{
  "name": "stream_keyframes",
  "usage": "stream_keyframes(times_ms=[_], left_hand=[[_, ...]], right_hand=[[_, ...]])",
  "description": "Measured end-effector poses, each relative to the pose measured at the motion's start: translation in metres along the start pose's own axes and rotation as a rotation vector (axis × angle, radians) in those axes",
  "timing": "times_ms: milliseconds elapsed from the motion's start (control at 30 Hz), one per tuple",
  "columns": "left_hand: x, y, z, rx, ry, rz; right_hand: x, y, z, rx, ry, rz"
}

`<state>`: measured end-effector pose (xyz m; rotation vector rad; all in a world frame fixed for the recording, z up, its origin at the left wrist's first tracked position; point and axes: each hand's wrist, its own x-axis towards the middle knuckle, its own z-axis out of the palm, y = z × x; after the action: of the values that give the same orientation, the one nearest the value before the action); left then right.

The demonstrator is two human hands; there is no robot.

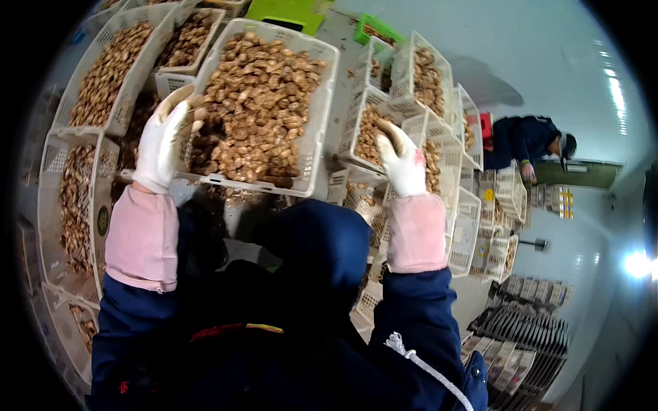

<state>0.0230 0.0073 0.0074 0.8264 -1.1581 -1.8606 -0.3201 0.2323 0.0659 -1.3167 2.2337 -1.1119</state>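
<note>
Take the large white crate (pixel 319 113) as landmark, set just beyond the dark blue knee (pixel 322 236) and heaped with brown knobbly pieces (pixel 264 103). Find the left hand (pixel 157 151) by its left wall, much the nearer of the two, turned inward with fingers spread and half-curled, holding nothing visible. Cannot tell whether in contact with the rim there or merely overlapping in view. From these left fingers, lies immediately to the right. Find the right hand (pixel 403 168) out past the right wall of the large white crate, clearly apart, seen in front of a smaller white crate (pixel 350 130) of similar pieces. Read the right fingers as loosely parted, likewise gripping nothing visible. From these, lies to the left, across a gap. Along the long axis, runs from the near short side by the knee to the far short side, toward the bright green panel (pixel 295 10) beyond. Points away from the body, then, leaning somewhat rightward at the far end, allowing for lens bend. Shows no evident front or back.
</note>
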Motion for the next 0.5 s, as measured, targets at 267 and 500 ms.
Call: stream_keyframes(times_ms=[267,500], left_hand=[[0.009,-0.051,-0.019,0.302,-0.151,-0.203],[0.013,-0.104,-0.035,0.713,-0.078,-0.224]], right_hand=[[-0.287,0.165,-0.059,-0.416,0.247,0.533],[-0.296,0.276,0.051,-0.105,-0.054,0.726]])
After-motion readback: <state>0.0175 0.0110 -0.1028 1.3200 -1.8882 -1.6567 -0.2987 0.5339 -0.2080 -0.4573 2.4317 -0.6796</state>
